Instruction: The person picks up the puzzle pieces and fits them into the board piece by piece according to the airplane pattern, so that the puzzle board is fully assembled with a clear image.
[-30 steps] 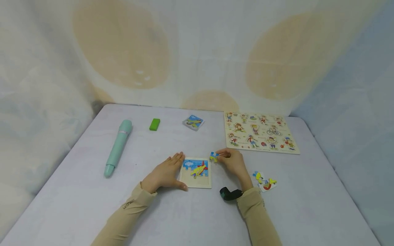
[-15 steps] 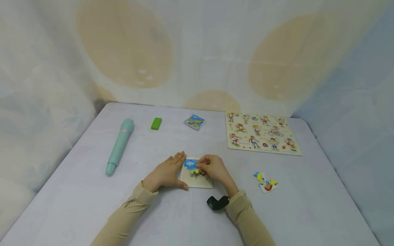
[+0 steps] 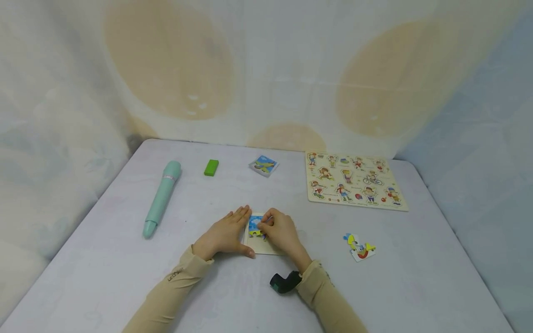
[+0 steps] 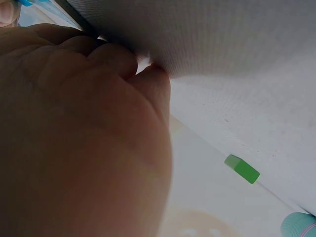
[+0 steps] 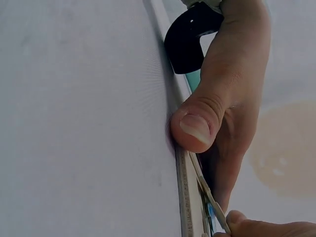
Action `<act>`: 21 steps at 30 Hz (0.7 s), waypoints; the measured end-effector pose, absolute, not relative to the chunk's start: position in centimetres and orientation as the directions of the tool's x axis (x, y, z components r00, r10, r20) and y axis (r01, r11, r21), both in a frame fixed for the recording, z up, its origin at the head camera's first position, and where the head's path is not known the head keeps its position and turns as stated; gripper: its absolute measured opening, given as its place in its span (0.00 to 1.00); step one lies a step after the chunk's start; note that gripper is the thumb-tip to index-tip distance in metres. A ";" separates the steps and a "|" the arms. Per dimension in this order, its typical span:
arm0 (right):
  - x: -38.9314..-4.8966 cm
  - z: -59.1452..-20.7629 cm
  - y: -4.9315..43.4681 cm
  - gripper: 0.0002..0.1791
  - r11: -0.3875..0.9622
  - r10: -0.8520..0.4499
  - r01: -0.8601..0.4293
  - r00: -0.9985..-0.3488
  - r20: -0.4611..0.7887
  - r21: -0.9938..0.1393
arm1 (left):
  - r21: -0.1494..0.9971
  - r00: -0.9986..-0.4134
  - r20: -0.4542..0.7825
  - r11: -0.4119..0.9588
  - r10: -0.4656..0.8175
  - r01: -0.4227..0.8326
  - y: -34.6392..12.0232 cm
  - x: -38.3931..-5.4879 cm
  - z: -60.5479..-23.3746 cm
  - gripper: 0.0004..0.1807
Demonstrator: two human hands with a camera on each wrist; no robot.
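Note:
A small wooden puzzle board (image 3: 268, 249) with a blue-sky picture lies in front of me, its lower part bare wood. My left hand (image 3: 225, 235) rests along its left edge with straight fingers, thumb at the near left corner. Over the board, my right hand (image 3: 283, 235) pinches a blue-and-yellow puzzle piece (image 3: 254, 233) between thumb and fingers. In the right wrist view this thin piece (image 5: 213, 200) is tilted, one edge lifted off the board near my right fingertips (image 5: 237, 217). The right hand hides the board's right side.
Several loose puzzle pieces (image 3: 361, 249) lie to the right. Farther back are a large picture board (image 3: 356, 181), a small airplane picture (image 3: 264, 165), a green block (image 3: 211, 167) and a mint-green tube-shaped object (image 3: 161, 199). A black wrist camera (image 3: 285, 282) hangs beside the right cuff.
My right hand has carried the puzzle piece left from beside the board to over its left part, below the cloud. My left hand has stayed at the edge.

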State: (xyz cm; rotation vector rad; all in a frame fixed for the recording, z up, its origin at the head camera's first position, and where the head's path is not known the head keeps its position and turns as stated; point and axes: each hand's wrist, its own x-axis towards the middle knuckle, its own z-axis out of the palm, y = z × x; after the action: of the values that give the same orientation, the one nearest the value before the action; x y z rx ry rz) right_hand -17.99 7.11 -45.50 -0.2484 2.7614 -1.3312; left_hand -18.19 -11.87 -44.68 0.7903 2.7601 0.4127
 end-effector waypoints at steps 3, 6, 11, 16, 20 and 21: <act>-18.0 -45.5 6.9 0.08 0.636 -0.163 -0.118 -0.987 0.017 -0.763 | 0.334 -0.824 -0.149 0.812 0.547 0.479 -11.9 -18.2 -44.7 0.67; -17.9 -45.5 6.7 0.08 0.662 -0.160 -0.135 -0.986 0.037 -0.737 | 0.333 -0.821 -0.148 0.810 0.551 0.483 -11.9 -18.2 -44.6 0.67; -17.8 -45.4 6.4 0.09 0.715 -0.155 -0.166 -0.985 0.077 -0.679 | 0.324 -0.818 -0.148 0.808 0.557 0.492 -11.9 -18.2 -44.4 0.67; -17.7 -45.4 6.4 0.09 0.717 -0.160 -0.176 -0.983 0.087 -0.675 | 0.328 -0.819 -0.144 0.808 0.556 0.491 -11.9 -18.2 -44.5 0.67; -17.8 -45.6 6.9 0.09 0.679 -0.187 -0.180 -0.980 0.069 -0.712 | 0.331 -0.818 -0.144 0.807 0.556 0.490 -11.9 -18.2 -44.6 0.67; -17.9 -45.7 7.1 0.09 0.662 -0.199 -0.178 -0.978 0.058 -0.728 | 0.331 -0.818 -0.145 0.807 0.556 0.489 -11.9 -18.2 -44.6 0.67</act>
State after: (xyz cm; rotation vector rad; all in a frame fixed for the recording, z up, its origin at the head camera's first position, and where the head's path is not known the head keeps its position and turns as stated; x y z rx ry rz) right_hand -17.89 7.08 -45.66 -0.3225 2.8401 -1.2388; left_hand -18.19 -11.95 -44.57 0.8105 2.7583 0.4116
